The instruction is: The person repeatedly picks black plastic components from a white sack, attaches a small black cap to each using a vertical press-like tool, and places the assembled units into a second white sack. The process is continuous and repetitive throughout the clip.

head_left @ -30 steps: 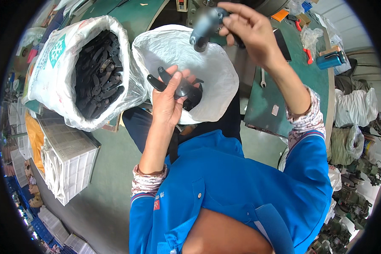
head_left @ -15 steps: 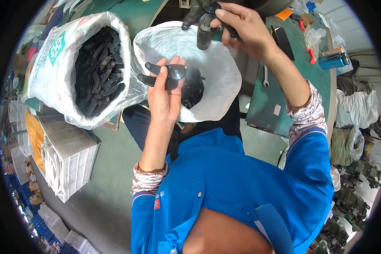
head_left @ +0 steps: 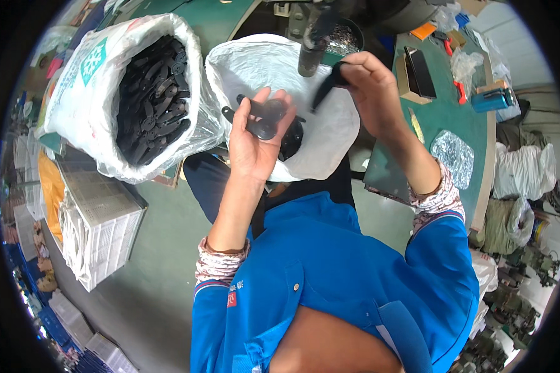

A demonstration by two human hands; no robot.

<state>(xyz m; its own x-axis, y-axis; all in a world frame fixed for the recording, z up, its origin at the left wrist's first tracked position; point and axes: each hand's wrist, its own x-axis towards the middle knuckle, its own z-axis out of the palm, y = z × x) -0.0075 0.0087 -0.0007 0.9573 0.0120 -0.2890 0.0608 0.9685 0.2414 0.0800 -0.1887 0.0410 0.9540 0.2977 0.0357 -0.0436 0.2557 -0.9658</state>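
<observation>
Two bags sit in front of this person, and both hands are busy over the nearer one. The left hand (head_left: 255, 146) is palm up with the fingers loosely curled, cradling a small stack of flat black plastic parts (head_left: 261, 117) right above the white bag (head_left: 330, 140). The right hand (head_left: 370, 87) is closed in a pinch on a single black part (head_left: 326, 90), holding it up near the dark metal post of a machine (head_left: 311, 43) at the top of the view.

Doing this bit well probably comes down to keeping the left palm level so the stack doesn't slide off into the bag, and pinching the single piece by its end so the rest stays free to line up with the post. It looks easy to fumble, since the parts are thin and slick-looking.

As for containers: the white bag under the hands has only a few black parts (head_left: 290, 138) at the bottom, mostly hidden by the left hand. The big clear sack (head_left: 81, 118) to the left is packed nearly full of the same kind of black pieces (head_left: 150, 93). A white slotted crate (head_left: 96, 233) sits on the floor below it; its contents can't be made out.
</observation>
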